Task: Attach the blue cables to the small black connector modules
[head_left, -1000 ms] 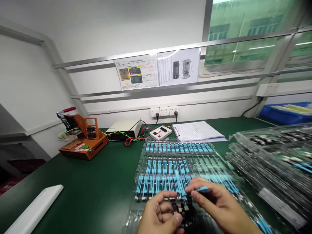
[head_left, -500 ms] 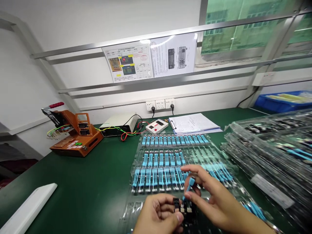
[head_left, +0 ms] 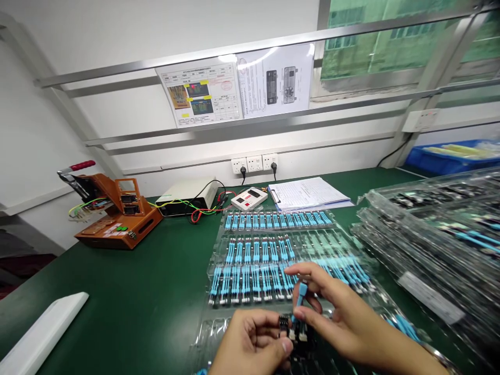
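Low in the view, my left hand (head_left: 258, 341) is closed on a small black part (head_left: 284, 324) with white connectors beside it. My right hand (head_left: 332, 307) pinches a short blue-wrapped cable piece (head_left: 302, 294) just above the black part; its lower end reaches down to that part. Both hands are close together over a clear plastic tray (head_left: 211, 325). Rows of blue cable pieces (head_left: 255, 252) lie in the tray's slots beyond my hands. Where the cable meets the black part is too small to make out.
An orange fixture (head_left: 121, 224) with a red-handled clamp stands at the left, near a beige box (head_left: 187, 195) and a small tester (head_left: 249, 199). Stacked clear trays (head_left: 422, 250) stand at the right, a clipboard (head_left: 308, 194) behind. A white strip (head_left: 47, 328) lies front left.
The view has shifted slightly. Both hands keep their hold on the black part and blue cable piece, with only slight movement between them.
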A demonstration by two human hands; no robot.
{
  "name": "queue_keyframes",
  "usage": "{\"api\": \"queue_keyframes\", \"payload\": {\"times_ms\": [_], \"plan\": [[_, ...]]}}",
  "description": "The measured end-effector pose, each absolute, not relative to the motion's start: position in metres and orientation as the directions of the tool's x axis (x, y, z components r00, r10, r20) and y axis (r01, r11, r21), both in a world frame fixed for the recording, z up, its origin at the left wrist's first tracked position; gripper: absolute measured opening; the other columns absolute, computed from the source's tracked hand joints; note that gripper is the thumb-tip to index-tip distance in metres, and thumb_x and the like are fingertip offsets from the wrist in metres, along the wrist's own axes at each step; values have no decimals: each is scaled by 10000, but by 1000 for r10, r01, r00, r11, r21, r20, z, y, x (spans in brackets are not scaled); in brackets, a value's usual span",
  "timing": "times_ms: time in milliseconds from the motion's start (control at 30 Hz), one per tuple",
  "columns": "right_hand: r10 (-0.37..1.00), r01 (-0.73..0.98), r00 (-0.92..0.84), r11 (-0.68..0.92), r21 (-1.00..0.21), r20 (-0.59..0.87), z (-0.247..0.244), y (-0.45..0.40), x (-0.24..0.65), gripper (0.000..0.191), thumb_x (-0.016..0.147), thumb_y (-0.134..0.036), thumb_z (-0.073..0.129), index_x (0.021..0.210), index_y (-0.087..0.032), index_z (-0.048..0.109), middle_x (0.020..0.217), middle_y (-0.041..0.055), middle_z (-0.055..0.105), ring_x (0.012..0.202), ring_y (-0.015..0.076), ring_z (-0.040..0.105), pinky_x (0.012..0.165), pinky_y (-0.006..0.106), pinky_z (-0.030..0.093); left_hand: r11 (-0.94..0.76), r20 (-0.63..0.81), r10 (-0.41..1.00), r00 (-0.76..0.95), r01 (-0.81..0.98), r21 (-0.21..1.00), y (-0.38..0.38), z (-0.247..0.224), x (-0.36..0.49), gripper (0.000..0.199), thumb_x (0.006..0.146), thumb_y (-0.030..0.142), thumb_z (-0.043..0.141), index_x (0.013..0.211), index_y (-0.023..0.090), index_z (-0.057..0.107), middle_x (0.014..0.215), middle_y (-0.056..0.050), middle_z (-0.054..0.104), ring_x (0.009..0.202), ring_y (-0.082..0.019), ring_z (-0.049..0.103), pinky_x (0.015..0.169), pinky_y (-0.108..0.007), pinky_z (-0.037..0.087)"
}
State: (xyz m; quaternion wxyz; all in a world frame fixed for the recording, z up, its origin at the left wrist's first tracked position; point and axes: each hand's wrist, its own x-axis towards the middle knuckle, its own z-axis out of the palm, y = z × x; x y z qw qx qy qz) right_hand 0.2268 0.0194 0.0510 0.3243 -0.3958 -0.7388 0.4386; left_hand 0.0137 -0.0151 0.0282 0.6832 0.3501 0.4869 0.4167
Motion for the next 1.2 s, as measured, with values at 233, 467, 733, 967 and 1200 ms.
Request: {"api": "queue_keyframes", "payload": {"times_ms": [233, 467, 733, 967, 1200], "plan": [[853, 313, -506, 322, -893, 130, 63, 17, 228, 465, 969, -123, 577, 1384, -311, 482, 1043, 35, 649, 807, 175, 596, 710, 300, 532, 354, -326, 933, 153, -228, 907, -19, 15, 11, 609, 562, 506, 1003, 952, 173, 675, 782, 10, 763, 649, -131, 703, 627, -292, 650], [835, 319, -533, 351, -880, 140, 66, 17, 229, 460, 962, -149, 587, 1361, -356, 492, 1040, 21, 656, 851, 191, 635, 722, 313, 543, 361, -320, 920, 228, -169, 917, -15, 7, 7, 586, 620, 502, 981, 981, 138, 697, 800, -3, 762, 613, -101, 700, 629, -251, 618], [853, 273, -506, 298, -915, 127, 60, 17, 225, 446, 959, -186, 585, 1371, -338, 509, 1050, 46, 659, 875, 211, 631, 717, 331, 550, 350, -321, 935, 153, -242, 905, -19, 14, 10, 617, 535, 507, 1008, 919, 166, 667, 777, 22, 777, 607, -117, 716, 605, -261, 631], [869, 314, -485, 273, -909, 93, 53, 16, 223, 489, 942, -245, 616, 1409, -316, 489, 988, 62, 677, 840, 244, 635, 651, 355, 522, 348, -327, 937, 122, -252, 903, -15, 10, 10, 447, 611, 323, 992, 876, 165, 669, 742, 34, 751, 611, -132, 691, 593, -285, 633], [856, 241, -385, 455, -857, 346, 50, 13, 213, 584, 855, -119, 732, 1338, -398, 559, 1030, -10, 695, 769, 164, 646, 691, 288, 569, 330, -314, 942, 115, -166, 929, -5, 33, 11, 92, 639, 169, 768, 696, 151, 698, 659, 28, 684, 625, -121, 636, 613, -237, 576]]}}
